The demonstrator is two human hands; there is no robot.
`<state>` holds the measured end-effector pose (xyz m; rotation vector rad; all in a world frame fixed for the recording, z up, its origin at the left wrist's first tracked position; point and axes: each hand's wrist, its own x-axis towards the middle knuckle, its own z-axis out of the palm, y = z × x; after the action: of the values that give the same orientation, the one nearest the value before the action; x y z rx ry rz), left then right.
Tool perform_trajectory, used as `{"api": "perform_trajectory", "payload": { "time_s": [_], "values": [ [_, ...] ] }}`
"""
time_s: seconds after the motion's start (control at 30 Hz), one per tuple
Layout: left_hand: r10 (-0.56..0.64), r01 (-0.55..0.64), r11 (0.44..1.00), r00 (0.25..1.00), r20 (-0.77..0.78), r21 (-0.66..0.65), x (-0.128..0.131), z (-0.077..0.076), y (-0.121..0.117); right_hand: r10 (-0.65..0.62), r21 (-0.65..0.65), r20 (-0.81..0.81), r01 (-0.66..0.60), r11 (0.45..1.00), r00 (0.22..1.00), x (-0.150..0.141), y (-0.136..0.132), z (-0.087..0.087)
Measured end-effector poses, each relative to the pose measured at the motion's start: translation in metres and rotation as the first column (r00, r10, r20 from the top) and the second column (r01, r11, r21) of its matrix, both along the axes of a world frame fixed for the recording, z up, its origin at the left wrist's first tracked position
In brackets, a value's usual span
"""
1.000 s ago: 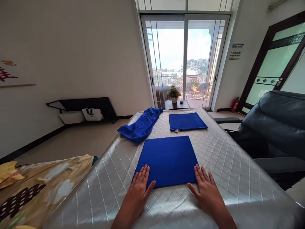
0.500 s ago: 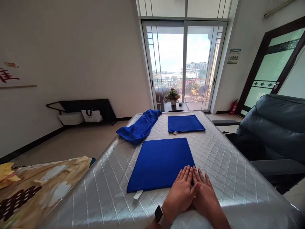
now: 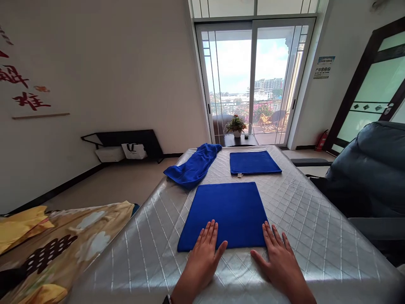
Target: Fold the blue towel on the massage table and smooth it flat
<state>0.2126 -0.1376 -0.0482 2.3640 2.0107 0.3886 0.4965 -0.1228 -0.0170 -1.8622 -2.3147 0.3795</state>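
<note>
I see my left hand (image 3: pixel 204 257) and right hand (image 3: pixel 278 264) open and flat, holding nothing, fingers on the near edge of a square blue towel (image 3: pixel 224 215). Beyond this towel, a second blue towel (image 3: pixel 255 162) lies flat, and a third blue towel (image 3: pixel 193 166) lies bunched.

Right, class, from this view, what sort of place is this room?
Probably a massage or treatment room: a quilted silver padded bed, a flat blue pad on it, and a dark padded recliner beside it.

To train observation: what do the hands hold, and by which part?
Nothing is held: left hand and right hand lie open on the edge of the blue pad.
</note>
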Motion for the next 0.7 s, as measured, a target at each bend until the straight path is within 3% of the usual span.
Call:
{"api": "perform_trajectory", "payload": {
  "time_s": [0.13,0.23,0.37,0.7],
  "values": [
    [0.144,-0.144,0.989,0.990,-0.011,0.018,-0.053,0.000,-0.013,-0.001,0.022,-0.004,0.001,1.000,1.000,0.001,0.000,-0.004],
    [0.198,-0.198,0.980,0.980,0.002,0.027,-0.075,0.000,-0.022,-0.005,0.023,-0.005,0.005,1.000,1.000,0.001,0.000,-0.006],
    [0.259,-0.259,0.966,0.965,0.036,0.018,-0.077,0.000,-0.028,-0.014,0.019,0.011,0.014,1.000,1.000,0.002,0.001,-0.006],
    [0.200,-0.202,0.967,0.979,0.029,0.158,-0.070,-0.005,-0.025,-0.022,0.069,0.054,0.018,0.997,0.998,0.003,0.001,-0.015]
  ]
}}
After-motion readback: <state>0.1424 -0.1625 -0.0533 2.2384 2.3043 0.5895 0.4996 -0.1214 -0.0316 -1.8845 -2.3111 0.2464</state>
